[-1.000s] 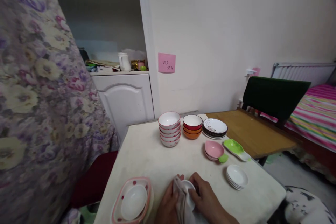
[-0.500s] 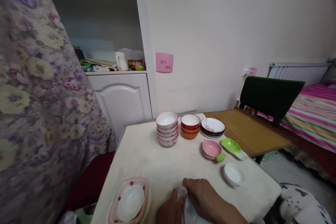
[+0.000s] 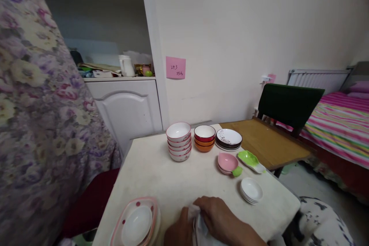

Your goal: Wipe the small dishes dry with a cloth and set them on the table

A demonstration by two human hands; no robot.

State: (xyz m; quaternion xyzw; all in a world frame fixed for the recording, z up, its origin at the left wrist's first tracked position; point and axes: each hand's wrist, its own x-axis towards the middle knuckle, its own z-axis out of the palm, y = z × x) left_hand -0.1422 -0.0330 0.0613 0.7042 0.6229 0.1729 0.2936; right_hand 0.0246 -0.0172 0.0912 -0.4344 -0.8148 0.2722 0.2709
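Note:
At the near edge of the pale table, my left hand and my right hand are closed together around a whitish cloth. The cloth is bunched between them. One second ago a small white dish showed inside the cloth; now my right hand covers that spot and I cannot see the dish. A pink-rimmed dish with red dots, holding a white dish, sits just left of my left hand.
Further back stand a stack of white bowls, red and orange bowls, dark-rimmed plates, a pink dish, a green dish and small white saucers. A wooden table, chair and bed lie right; floral fabric hangs left.
My right hand has slid over the cloth and the small white dish, which no longer shows. The view has shifted slightly to the right.

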